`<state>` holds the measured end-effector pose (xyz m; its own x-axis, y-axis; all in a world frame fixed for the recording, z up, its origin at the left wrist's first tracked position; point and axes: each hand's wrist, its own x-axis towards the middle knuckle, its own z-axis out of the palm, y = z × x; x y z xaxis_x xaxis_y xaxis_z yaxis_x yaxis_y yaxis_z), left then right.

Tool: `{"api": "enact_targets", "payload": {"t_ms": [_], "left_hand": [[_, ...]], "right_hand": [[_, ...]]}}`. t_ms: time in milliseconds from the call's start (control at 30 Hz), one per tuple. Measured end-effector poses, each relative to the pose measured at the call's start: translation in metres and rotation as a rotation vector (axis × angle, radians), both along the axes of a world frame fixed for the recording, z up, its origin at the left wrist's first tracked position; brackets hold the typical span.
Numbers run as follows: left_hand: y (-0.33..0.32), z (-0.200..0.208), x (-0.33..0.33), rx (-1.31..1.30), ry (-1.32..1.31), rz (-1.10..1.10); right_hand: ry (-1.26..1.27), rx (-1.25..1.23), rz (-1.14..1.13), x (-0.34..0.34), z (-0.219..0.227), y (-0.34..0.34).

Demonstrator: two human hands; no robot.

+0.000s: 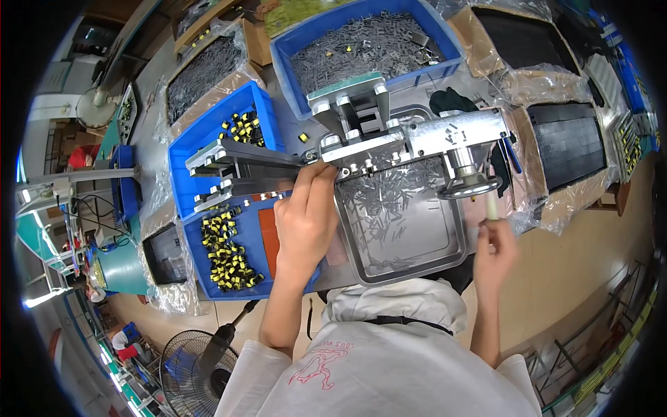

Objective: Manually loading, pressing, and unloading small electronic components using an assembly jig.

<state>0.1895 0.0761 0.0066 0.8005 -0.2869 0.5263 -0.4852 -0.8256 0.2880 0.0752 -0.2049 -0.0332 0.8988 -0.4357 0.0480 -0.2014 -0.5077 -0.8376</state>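
A silver metal bench machine (455, 135) with a round handwheel (469, 186) stands before me. My left hand (306, 219) is at the machine's left end, where its rails meet the body. Its fingertips are pinched together there; whatever is between them is too small or hidden to name. Small yellow-and-black components (233, 250) fill part of a blue bin beside that hand. My right hand (497, 254), somewhat blurred, is closed around a pale upright lever handle (492, 207) below the handwheel. Under the machine, a steel tray (401, 274) holds many loose thin metal pieces.
A large blue bin (278, 62) of small dark parts stands at the back. Blue bins (182, 153) sit at left, with a carton (167, 90) of parts behind. Plastic-lined cartons (531, 149) with dark stacks stand at right. A black fan (198, 368) is at lower left.
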Motion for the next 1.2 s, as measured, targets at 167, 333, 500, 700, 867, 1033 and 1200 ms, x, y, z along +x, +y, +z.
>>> {"api": "enact_targets", "payload": {"t_ms": [167, 333, 500, 700, 867, 1033, 1200], "left_hand": [[0.001, -0.002, 0.000, 0.016, -0.005, -0.006], [0.004, 0.001, -0.002, 0.008, 0.028, 0.009], [-0.001, 0.002, 0.001, 0.014, -0.001, -0.007], [0.002, 0.002, -0.002, 0.007, 0.015, 0.010], [0.001, 0.001, -0.002, 0.028, 0.002, 0.008], [0.000, -0.001, -0.001, 0.047, -0.022, 0.001], [-0.002, -0.001, -0.005, 0.140, -0.052, 0.011]], "right_hand": [[0.125, 0.095, 0.231, -0.005, 0.009, 0.036], [-0.142, -0.219, 0.101, 0.000, 0.024, 0.013], [0.117, -0.022, 0.171, 0.000, -0.014, 0.012], [-0.168, -0.216, 0.153, -0.005, 0.023, 0.026], [0.067, -0.100, 0.025, 0.007, 0.002, 0.006], [0.128, -0.177, 0.120, 0.012, -0.003, 0.009], [0.133, -0.258, 0.186, 0.025, 0.000, 0.011]]}}
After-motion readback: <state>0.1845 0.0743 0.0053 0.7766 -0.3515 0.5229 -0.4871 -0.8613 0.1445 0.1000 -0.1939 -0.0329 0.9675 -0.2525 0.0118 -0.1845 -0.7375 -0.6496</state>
